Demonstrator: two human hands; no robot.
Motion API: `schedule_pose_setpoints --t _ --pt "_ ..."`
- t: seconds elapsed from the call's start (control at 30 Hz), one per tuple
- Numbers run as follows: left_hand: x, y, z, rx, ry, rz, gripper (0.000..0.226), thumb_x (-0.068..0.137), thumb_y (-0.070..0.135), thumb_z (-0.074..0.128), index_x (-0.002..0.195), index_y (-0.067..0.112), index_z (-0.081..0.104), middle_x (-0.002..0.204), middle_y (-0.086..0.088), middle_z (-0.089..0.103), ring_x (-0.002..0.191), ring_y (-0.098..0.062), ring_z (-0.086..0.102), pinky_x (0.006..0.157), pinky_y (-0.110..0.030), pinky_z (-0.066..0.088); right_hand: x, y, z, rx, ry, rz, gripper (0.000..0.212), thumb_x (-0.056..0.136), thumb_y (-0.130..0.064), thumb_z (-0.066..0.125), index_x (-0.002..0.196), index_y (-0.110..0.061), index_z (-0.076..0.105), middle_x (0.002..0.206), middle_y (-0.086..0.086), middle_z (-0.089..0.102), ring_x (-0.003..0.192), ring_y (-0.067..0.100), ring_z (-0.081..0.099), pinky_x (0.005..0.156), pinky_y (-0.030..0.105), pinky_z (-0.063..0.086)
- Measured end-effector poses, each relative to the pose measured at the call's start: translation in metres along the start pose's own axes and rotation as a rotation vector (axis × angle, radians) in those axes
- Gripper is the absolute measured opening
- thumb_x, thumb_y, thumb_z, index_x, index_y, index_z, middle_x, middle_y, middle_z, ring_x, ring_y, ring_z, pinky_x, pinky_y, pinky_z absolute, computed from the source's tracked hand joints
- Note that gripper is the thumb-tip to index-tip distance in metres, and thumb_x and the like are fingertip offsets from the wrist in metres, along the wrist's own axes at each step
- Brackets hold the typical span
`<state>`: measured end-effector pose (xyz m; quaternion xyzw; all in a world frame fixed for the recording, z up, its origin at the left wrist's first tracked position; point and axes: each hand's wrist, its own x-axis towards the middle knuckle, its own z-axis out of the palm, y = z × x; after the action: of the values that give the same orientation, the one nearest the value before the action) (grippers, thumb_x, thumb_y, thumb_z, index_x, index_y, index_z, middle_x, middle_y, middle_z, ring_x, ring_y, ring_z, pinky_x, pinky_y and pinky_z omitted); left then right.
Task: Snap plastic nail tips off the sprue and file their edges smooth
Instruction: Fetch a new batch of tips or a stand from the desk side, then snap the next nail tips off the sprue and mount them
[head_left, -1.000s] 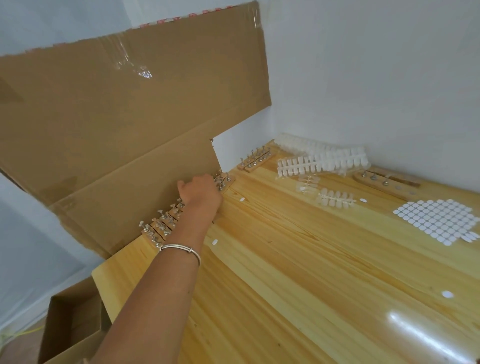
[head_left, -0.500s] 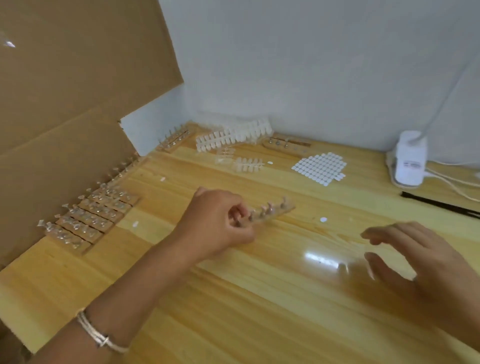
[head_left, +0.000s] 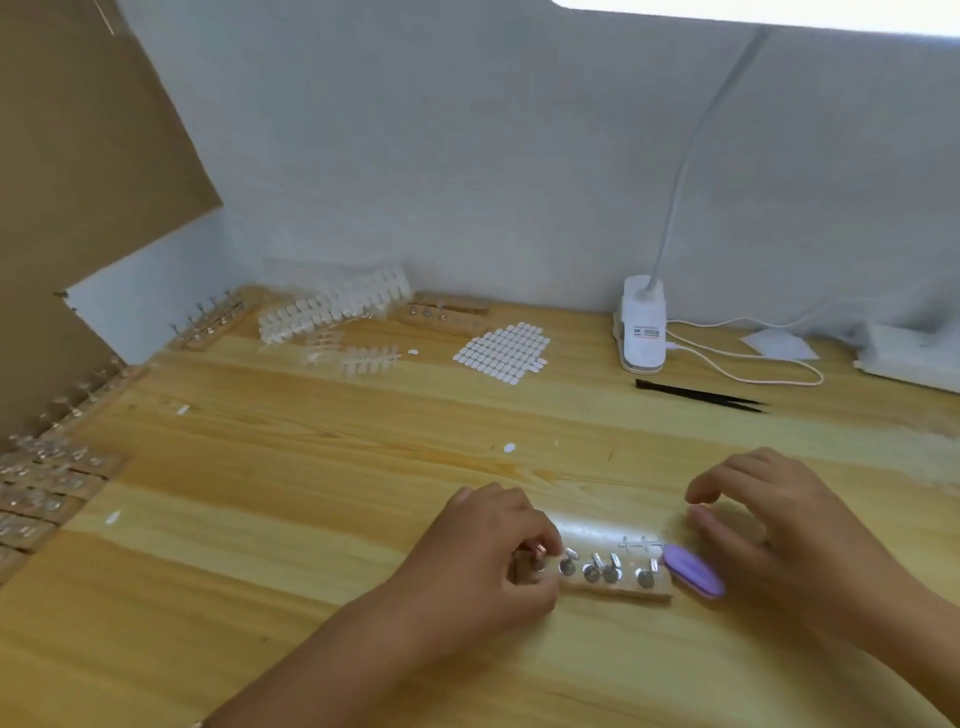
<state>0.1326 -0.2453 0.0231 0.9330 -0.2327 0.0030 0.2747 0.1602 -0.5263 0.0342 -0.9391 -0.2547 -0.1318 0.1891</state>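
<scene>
Two hands (head_left: 483, 566) (head_left: 779, 530), one purple file (head_left: 693, 570).

Left hand (head_left: 483, 561); right hand (head_left: 779, 530); both forearms (head_left: 337, 649) bare

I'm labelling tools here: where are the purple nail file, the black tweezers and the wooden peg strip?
purple nail file (head_left: 693, 571), head view, middle of its top face.
black tweezers (head_left: 696, 395), head view, middle of the arms.
wooden peg strip (head_left: 618, 591), head view, front wooden edge.
</scene>
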Motion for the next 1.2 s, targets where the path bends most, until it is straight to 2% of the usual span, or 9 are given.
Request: schedule_pose_setpoints --t 0.17,0.23,0.3,0.37,0.57,0.73,0.9,1.1,1.2 --pt "-0.003 -0.022 -0.018 -0.108 0.002 -0.098 0.055 0.075 0.070 0.057 0.120 0.038 0.063 0.110 0.029 0.053 0.113 0.005 0.047 0.099 -0.014 0.031 0.036 -0.003 0.010 0.021 0.000 -0.084 0.020 0.074 -0.005 0.085 0.083 -0.016 0.071 0.077 -0.007 0.064 0.070 0.023 0.060 0.062 0.044 0.053" --pt "0.006 -0.048 -0.039 -0.113 0.180 -0.167 0.047 0.086 0.057 0.054 0.123 0.030 0.065 0.118 0.028 0.055 0.115 0.004 0.051 0.100 -0.012 0.035 0.052 -0.008 0.015 0.046 0.000 -0.103 0.017 0.076 -0.006 0.084 0.083 -0.016 0.071 0.077 -0.007 0.064 0.071 0.023 0.059 0.063 0.044 0.052" --pt "0.019 -0.084 -0.063 0.043 0.331 -0.241 0.037 0.094 0.028 0.061 0.128 0.015 0.063 0.129 0.006 0.059 0.122 -0.012 0.054 0.103 -0.018 0.034 0.066 -0.014 0.022 0.070 -0.001 -0.140 0.016 0.077 -0.005 0.083 0.082 -0.015 0.071 0.077 -0.007 0.064 0.072 0.023 0.059 0.063 0.043 0.052" --pt "0.033 -0.121 -0.087 0.171 0.334 -0.357 0.044 0.093 0.013 0.063 0.136 0.008 0.056 0.142 -0.008 0.052 0.131 -0.024 0.047 0.108 -0.025 0.031 0.074 -0.020 0.028 0.079 -0.015 -0.169 0.016 0.077 -0.006 0.083 0.081 -0.016 0.072 0.076 -0.007 0.065 0.071 0.023 0.060 0.062 0.043 0.053" --pt "0.059 -0.190 -0.109 0.213 0.157 -0.529 0.068 0.088 0.040 0.068 0.147 0.018 0.041 0.154 -0.003 0.038 0.142 -0.022 0.032 0.116 -0.038 0.027 0.068 -0.017 0.032 0.144 -0.004 -0.185 0.009 0.092 -0.030 0.065 0.086 -0.025 0.068 0.082 -0.019 0.060 0.079 0.010 0.057 0.072 0.029 0.044" --pt "0.064 -0.196 -0.112 0.179 0.262 -0.508 0.058 0.075 0.039 0.082 0.127 0.024 0.062 0.136 0.000 0.057 0.128 -0.024 0.046 0.109 -0.044 0.035 0.058 -0.013 0.026 0.128 -0.003 -0.144 0.025 0.092 -0.038 0.052 0.087 -0.022 0.070 0.083 -0.017 0.061 0.080 0.012 0.058 0.076 0.028 0.042" --pt "0.052 -0.156 -0.108 0.000 0.433 -0.378 0.052 0.069 0.028 0.087 0.114 0.027 0.061 0.117 0.007 0.059 0.118 -0.018 0.048 0.102 -0.040 0.038 0.044 -0.017 0.013 0.122 -0.060 -0.072 0.028 0.092 -0.042 0.056 0.087 -0.019 0.070 0.083 -0.013 0.063 0.080 0.018 0.058 0.074 0.031 0.041" --pt "0.025 -0.051 -0.043 -0.097 0.171 -0.135 0.059 0.062 0.059 0.078 0.112 0.038 0.056 0.112 0.023 0.054 0.112 0.000 0.045 0.098 -0.023 0.034 -0.007 -0.027 0.011 0.198 -0.303 -0.020 0.055 0.081 -0.083 0.047 0.104 -0.038 0.068 0.103 -0.027 0.057 0.101 0.000 0.053 0.087 0.022 0.044" --pt "0.027 -0.019 -0.008 0.009 0.105 -0.070 0.060 0.068 0.054 0.079 0.120 0.033 0.057 0.114 0.018 0.053 0.114 -0.004 0.042 0.099 -0.023 0.027 -0.027 -0.028 0.008 0.175 -0.314 -0.032 0.050 0.083 -0.082 0.046 0.104 -0.042 0.068 0.107 -0.029 0.055 0.108 -0.004 0.048 0.091 0.019 0.039"
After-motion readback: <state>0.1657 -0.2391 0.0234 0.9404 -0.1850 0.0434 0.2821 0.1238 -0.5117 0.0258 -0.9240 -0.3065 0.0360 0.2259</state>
